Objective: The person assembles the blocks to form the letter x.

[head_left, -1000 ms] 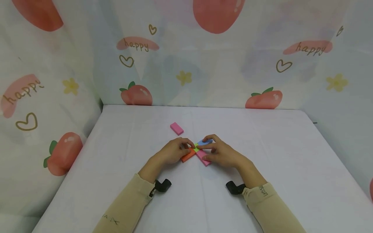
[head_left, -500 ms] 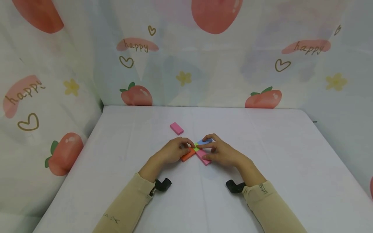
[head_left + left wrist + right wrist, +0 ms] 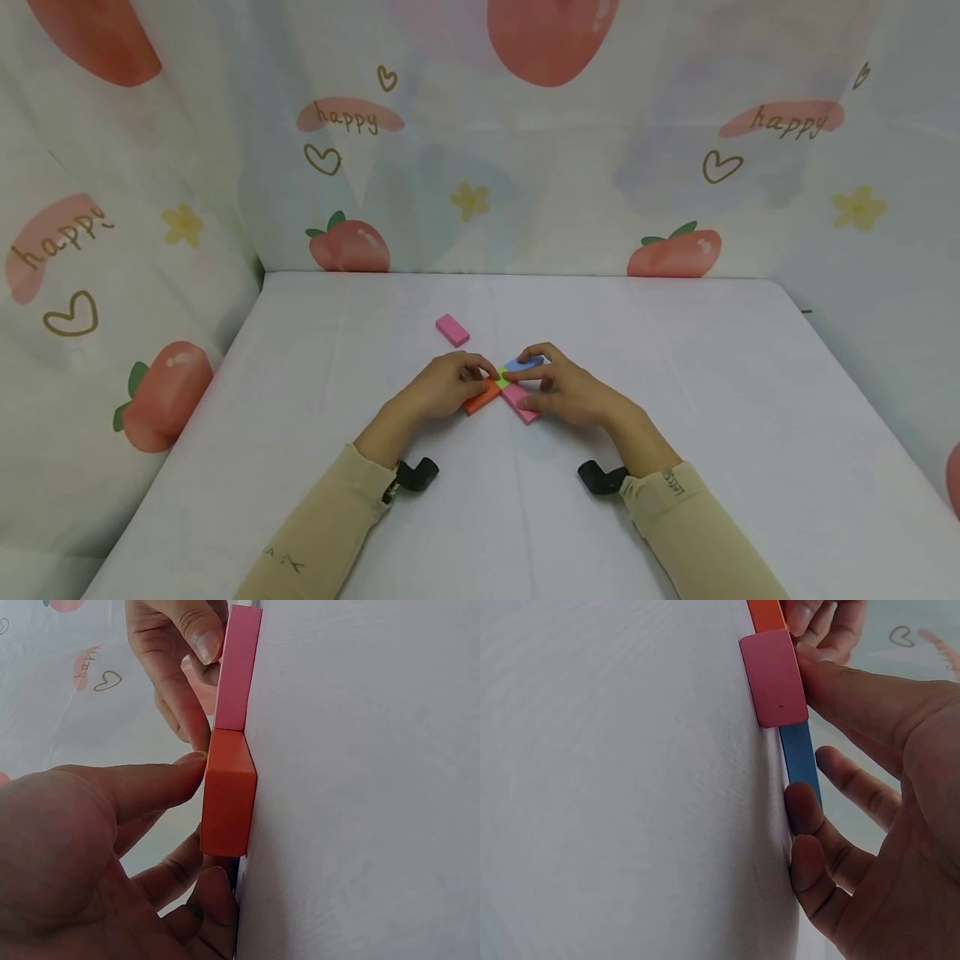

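Flat blocks lie together in a cross on the white table (image 3: 675, 392): an orange block (image 3: 480, 399), a pink block (image 3: 522, 404), a blue block (image 3: 525, 363) and a green piece (image 3: 501, 379) at the centre. My left hand (image 3: 480, 379) pinches the orange block (image 3: 229, 793) between thumb and curled fingers. My right hand (image 3: 528, 383) has its thumb on the pink block (image 3: 774, 679) and curled fingers on the far end of the blue block (image 3: 801, 761). The orange and pink blocks touch at their corners.
A second pink block (image 3: 452, 330) lies alone on the table just beyond my left hand. Printed strawberry curtains (image 3: 480, 167) close off the table at the back and on both sides. Black wrist cameras (image 3: 416, 475) sit under both sleeves.
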Demonstrator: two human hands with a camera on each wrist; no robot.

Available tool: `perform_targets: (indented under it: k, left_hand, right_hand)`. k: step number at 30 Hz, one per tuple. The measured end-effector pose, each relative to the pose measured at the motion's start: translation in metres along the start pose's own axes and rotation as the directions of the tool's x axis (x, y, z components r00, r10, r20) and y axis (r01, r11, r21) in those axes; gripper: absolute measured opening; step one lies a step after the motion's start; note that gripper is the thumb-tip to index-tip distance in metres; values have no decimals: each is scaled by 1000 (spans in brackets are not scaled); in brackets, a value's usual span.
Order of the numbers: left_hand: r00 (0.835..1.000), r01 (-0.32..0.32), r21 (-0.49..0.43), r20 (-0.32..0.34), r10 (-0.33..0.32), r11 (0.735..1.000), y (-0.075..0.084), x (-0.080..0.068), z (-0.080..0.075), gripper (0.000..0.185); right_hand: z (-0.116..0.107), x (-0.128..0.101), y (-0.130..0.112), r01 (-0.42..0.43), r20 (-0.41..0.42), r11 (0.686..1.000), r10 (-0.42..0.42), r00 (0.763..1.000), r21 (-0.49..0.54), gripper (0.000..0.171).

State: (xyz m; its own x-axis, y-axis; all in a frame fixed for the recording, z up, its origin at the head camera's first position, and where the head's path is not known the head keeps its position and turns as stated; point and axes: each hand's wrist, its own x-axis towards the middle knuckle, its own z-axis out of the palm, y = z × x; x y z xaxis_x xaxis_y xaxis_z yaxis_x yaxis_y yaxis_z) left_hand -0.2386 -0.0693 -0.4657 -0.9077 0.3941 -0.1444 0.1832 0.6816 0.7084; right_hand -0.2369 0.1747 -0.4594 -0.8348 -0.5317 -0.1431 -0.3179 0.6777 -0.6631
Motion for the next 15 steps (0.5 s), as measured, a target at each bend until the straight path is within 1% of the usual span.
perform_targets:
  k: [5,9,15]
  left_hand:
    - [1000,-6,-1,-15,6,1000,1,-2,-5,17]
    - [999,8,-9,-31,-9,1000,0,-3,-8,19]
    - [1000,10,-7,-26,-10,1000,1,-2,-11,20]
  right_hand:
    - [-1,1,-1,6,5,1000,-6,1000,-6,41]
    - [-1,1,-2,5,6,1000,-5,1000,-16,42]
    - [-1,1,-1,8,6,1000,-8,1000,-22,43]
